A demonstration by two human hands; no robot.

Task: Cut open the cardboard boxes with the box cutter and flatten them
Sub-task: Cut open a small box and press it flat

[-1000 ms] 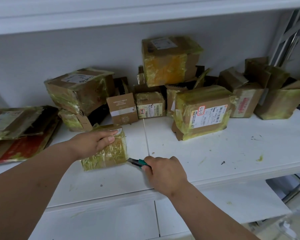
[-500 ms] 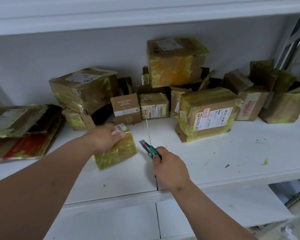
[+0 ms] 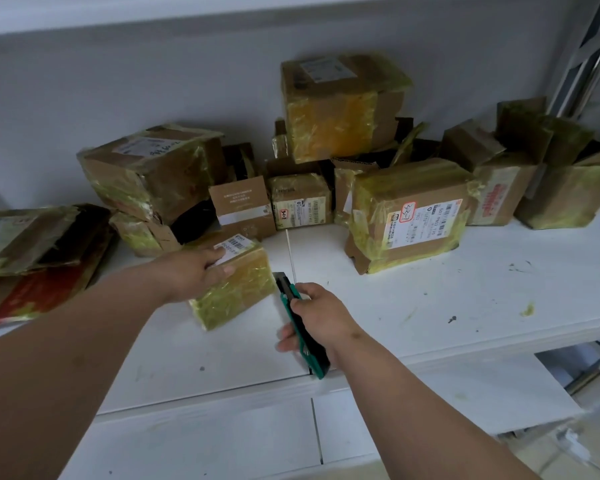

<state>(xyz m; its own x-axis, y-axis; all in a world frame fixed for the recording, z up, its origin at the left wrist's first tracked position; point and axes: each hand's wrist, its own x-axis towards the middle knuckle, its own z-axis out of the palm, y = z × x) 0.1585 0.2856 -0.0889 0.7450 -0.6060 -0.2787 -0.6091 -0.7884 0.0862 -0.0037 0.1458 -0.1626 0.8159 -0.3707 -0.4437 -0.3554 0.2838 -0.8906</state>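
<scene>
Flattened boxes (image 3: 32,251) stacked far left on the white shelf (image 3: 430,292). Left hand (image 3: 194,271) grips the small taped box (image 3: 234,282) from above, mid-shelf, tilted. Right hand (image 3: 321,317) just beside it, fingers wrapped around the green box cutter (image 3: 300,320), tip near the box's right edge; uncut boxes (image 3: 409,213) piled behind.

Small brown cardboard box (image 3: 234,285) was wrapped in glossy, wrinkled yellow-green plastic tape, paper label on top. At its 4 o'clock, green plastic box cutter (image 3: 300,323) looked smooth. White shelf board (image 3: 465,306) was matt, scuffed.
</scene>
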